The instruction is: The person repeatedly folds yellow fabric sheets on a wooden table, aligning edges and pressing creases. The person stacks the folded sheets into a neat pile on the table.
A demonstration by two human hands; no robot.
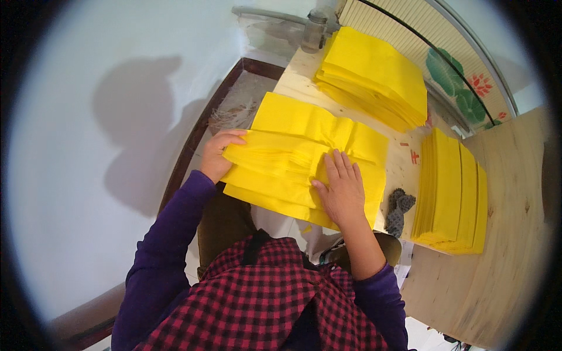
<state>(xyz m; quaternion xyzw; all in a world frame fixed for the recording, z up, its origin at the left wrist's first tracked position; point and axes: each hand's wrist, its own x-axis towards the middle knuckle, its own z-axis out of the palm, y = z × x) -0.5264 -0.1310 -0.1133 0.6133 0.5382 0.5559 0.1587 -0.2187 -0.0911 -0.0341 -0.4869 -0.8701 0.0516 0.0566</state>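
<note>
Pale wooden desk (497, 275) runs along a white wall; a striped panel with painted lotus flowers (468, 93) stands at its far edge. Three lots of yellow paper on it. Nearest, right in front of the person: a loose stack of yellow sheets (304, 161), partly fanned, hanging slightly over the desk's near edge. Left hand (219, 153) pinches the stack's left edge, fingers curled over the top sheets, thumb hidden underneath. Right hand (342, 190) lies flat on the stack, fingers spread wide, gripping nothing, just pressing down. Second pile (374, 76) sits farther back, neat and thick, well apart from the hands. Third pile (453, 193) lies to the right, squared up, also untouched. One dark knitted lump (399, 209) sits between the worked stack and the right pile, just beside the right hand. One grey jar (313, 32) stands at the far corner behind the back pile. Nothing blocks either hand.
</note>
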